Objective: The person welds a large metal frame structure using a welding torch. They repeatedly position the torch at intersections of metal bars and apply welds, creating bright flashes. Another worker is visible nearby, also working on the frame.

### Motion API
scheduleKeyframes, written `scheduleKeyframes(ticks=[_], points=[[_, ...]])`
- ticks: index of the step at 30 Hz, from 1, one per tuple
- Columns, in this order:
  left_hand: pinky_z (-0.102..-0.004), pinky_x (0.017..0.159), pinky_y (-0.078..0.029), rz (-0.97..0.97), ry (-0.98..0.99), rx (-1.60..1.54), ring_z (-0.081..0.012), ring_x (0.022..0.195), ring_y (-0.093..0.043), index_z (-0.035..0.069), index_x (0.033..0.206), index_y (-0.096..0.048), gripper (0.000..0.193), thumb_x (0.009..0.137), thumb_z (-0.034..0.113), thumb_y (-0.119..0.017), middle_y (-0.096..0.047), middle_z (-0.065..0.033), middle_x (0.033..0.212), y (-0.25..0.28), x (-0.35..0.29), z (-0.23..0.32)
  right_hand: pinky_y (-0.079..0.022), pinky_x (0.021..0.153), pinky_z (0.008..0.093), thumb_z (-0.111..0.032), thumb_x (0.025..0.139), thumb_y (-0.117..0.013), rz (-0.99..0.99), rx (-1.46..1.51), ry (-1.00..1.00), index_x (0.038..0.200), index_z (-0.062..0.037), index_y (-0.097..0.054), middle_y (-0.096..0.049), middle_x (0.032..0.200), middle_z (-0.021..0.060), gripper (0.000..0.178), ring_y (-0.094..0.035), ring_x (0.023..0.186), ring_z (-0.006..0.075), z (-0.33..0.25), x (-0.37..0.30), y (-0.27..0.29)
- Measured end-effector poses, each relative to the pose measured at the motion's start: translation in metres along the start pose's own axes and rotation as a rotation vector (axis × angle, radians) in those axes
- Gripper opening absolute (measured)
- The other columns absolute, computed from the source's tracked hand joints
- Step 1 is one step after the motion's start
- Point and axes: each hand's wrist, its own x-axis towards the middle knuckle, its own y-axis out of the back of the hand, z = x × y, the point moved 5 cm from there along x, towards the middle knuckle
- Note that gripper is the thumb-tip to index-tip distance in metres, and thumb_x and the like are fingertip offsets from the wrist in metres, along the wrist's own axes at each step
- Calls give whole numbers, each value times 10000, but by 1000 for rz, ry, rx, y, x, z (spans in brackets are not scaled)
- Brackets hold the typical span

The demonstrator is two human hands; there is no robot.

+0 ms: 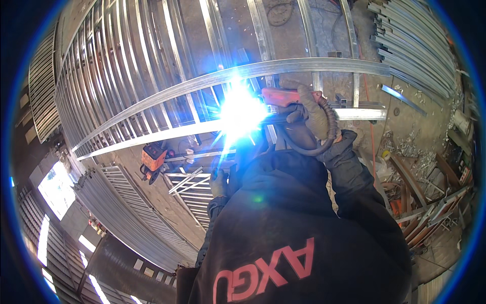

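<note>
My right hand (317, 120), in a grey-green glove, is closed around the red handle of a welding torch (280, 96). Its ribbed dark cable loops down beside my wrist. A blinding blue-white arc (243, 112) burns at the torch's tip, and its glare hides the tip and the joint. Around it run two long steel tubes, a far rail (304, 66) and a near rail (167, 135), with many crossbars beyond. Low at my left side is my gloved left hand (218, 183), beneath the glare and near the metal pieces; its fingers are too unclear to read.
An orange machine on wheels (153, 158) stands on the floor at left. Stacked steel profiles (415, 45) lie far right, and scrap strips and shavings (410, 149) litter the near right. A slatted metal panel (195, 190) and long stacked tubes (121, 218) lie at left.
</note>
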Motion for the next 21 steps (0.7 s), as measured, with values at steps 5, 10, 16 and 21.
scheduleKeyframes(ticks=[5,10,16,21], points=[[-394,780,-576,-6,-2,-33,-260,908,-707,24,1344,-637,466,990,298,-770,-733,-124,1081,-8,-2,15,-628,791,254,-415,1150,-639,40,-66,-71,1383,-43,-726,-775,1079,78,448,-726,905,111,19,7,28],[-319,747,-556,-30,38,-31,-164,859,-703,-42,1519,-585,560,1090,300,-694,-761,-109,1045,-4,-4,16,-608,1044,325,-413,1193,-523,-100,-132,18,1457,3,-684,-772,1314,164,518,-727,1214,223,-5,5,5],[-318,756,-564,21,346,-184,-185,875,-730,-81,1545,-555,649,1076,352,-671,-797,-154,1052,1,-17,69,-595,1087,329,-415,1192,-519,-250,147,-32,1496,8,-658,-750,1414,174,539,-726,1261,239,9,13,19],[-326,759,-575,12,321,-92,-191,866,-742,-85,1484,-596,604,1072,351,-662,-798,-150,1060,3,-22,86,-618,714,233,-532,1160,-553,-106,-245,17,1515,-7,-633,-775,1288,144,639,-775,958,142,1,17,11]])
